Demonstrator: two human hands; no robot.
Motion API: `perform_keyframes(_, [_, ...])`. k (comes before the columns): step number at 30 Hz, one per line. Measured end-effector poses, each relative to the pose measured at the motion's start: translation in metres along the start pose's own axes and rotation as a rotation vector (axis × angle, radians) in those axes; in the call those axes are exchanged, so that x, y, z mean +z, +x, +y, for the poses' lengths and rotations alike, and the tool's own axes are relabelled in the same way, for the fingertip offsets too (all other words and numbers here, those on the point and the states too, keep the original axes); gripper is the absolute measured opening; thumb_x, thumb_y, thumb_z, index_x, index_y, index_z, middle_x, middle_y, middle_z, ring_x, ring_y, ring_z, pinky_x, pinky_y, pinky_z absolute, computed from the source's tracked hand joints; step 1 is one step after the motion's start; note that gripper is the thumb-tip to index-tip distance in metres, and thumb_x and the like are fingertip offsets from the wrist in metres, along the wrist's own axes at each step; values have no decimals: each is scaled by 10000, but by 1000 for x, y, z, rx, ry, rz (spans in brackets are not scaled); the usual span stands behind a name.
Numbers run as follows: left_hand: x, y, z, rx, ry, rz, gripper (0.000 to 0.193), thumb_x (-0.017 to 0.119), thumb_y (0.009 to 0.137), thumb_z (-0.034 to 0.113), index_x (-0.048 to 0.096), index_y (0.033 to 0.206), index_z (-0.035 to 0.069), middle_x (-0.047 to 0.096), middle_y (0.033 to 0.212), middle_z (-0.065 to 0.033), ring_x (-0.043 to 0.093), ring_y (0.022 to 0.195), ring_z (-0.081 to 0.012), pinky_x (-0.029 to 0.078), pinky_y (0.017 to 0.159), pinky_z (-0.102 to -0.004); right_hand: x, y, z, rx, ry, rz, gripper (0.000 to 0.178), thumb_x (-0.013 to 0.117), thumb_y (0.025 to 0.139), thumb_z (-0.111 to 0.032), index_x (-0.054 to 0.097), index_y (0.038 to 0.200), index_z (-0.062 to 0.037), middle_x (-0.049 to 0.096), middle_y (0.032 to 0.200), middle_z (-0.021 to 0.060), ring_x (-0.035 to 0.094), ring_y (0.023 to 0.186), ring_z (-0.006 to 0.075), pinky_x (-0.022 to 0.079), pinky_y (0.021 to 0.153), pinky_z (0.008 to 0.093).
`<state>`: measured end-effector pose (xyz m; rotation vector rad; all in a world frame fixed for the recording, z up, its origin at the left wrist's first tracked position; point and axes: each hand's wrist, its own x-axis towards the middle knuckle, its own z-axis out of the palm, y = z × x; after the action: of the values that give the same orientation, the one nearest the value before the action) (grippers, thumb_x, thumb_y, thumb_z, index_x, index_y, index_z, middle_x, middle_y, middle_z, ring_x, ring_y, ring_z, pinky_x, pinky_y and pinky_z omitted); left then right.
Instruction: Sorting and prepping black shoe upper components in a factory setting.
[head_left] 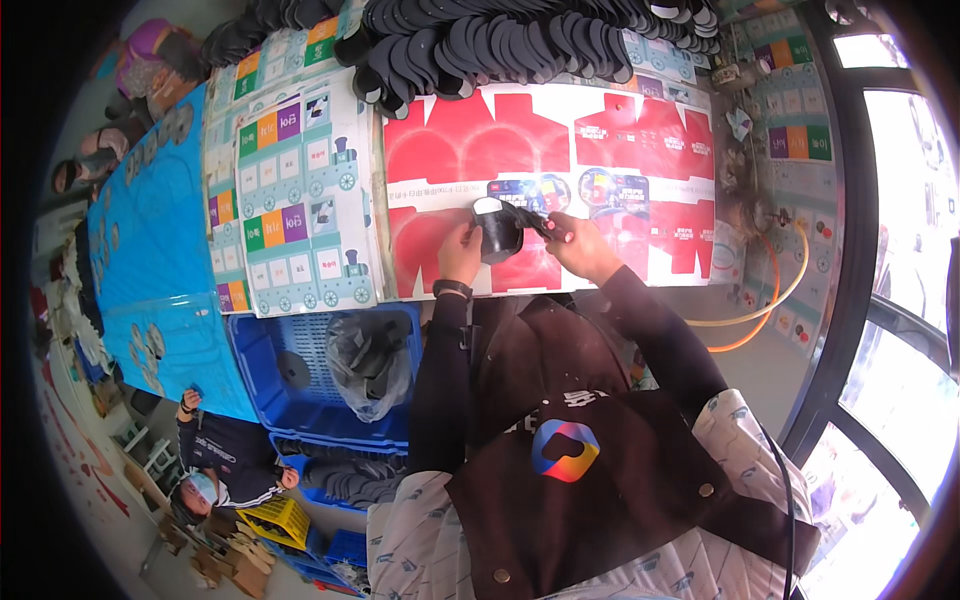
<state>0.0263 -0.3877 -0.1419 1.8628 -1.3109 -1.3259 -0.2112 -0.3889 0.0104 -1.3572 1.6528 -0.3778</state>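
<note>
My left hand (461,254) is closed on the left side of a black, rounded, cup-shaped piece (503,240), which has a pale patch at its top. My right hand (588,250) is closed round a slim black object with a red end (556,229); its kind is too small to tell. The black object reaches toward the right side of the rounded piece, and I cannot tell whether they touch. Both hands are above red and white printed sheets (480,275) at the near edge of the worktable.
Rows of dark shoe-shaped pieces (490,60) overlap along the table's far side. A blue crate (325,430) with a clear bag (370,365) stands at lower left. Beyond, another person (230,450) sits by a blue-covered table (170,250). Yellow and orange hoses (770,310) curve at right.
</note>
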Motion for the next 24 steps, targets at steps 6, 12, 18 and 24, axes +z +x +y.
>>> perform_keyframes(6, [5, 10, -25, -88, -93, -23, 496, 674, 952, 367, 658, 1219, -50, 738, 1058, -205, 726, 970, -305, 552, 847, -383, 5, -1, -6, -136, 33, -15, 240, 562, 836, -130, 662, 1005, 7, 655, 869, 297, 633, 877, 493, 496, 753, 511])
perform_keyframes(12, [8, 16, -34, -168, -204, -46, 544, 676, 947, 390, 642, 1259, -55, 729, 1116, -218, 719, 1018, -310, 551, 861, -385, -5, -8, 3, -23, -11, -51, 237, 560, 835, -142, 684, 977, 1, 656, 884, 297, 631, 876, 494, 502, 756, 508])
perform_keyframes(18, [11, 17, -34, -129, -183, -61, 454, 670, 969, 329, 643, 1266, -14, 715, 1044, -125, 710, 908, -222, 565, 769, -336, -6, -4, 7, -54, 17, 41, 222, 548, 886, -173, 669, 945, 2, 648, 871, 303, 618, 893, 503, 489, 755, 525])
perform_keyframes(24, [14, 24, -56, -37, -108, -2, 353, 658, 995, 265, 645, 1244, 15, 697, 954, -40, 699, 772, -143, 585, 650, -290, -1, -18, 12, -53, 30, -60, 277, 576, 867, -179, 686, 1047, 1, 652, 862, 304, 644, 878, 483, 499, 753, 503])
